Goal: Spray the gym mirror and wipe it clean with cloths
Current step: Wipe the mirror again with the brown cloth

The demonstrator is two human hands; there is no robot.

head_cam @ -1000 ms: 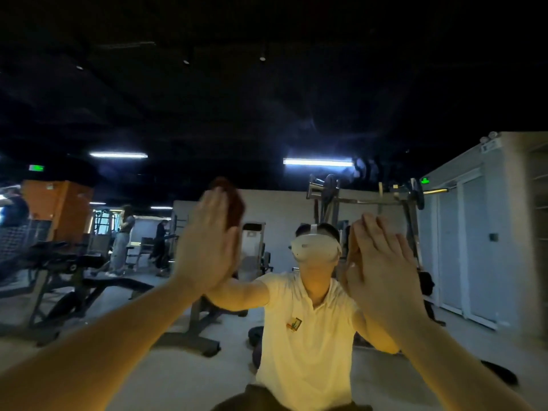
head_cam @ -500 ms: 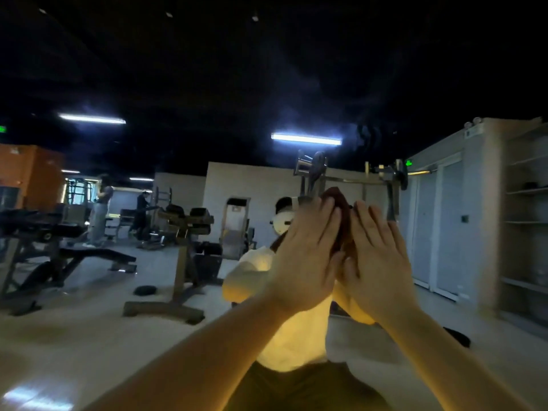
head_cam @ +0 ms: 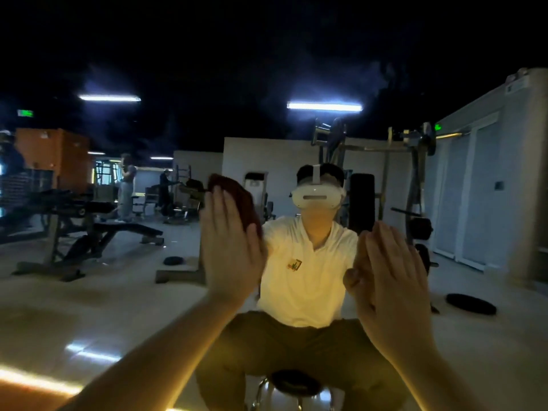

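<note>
Your left hand lies flat against the mirror, fingers straight and close together. It presses a dark red cloth to the glass, and the cloth's top edge shows above your fingertips. Your right hand is flat too, well apart to the right, fingers straight and slightly spread; whether a cloth lies under it cannot be told.

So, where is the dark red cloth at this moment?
In the head view the dark red cloth lies left of centre, between the mirror and the flat left hand, its top showing above the fingertips.
</note>
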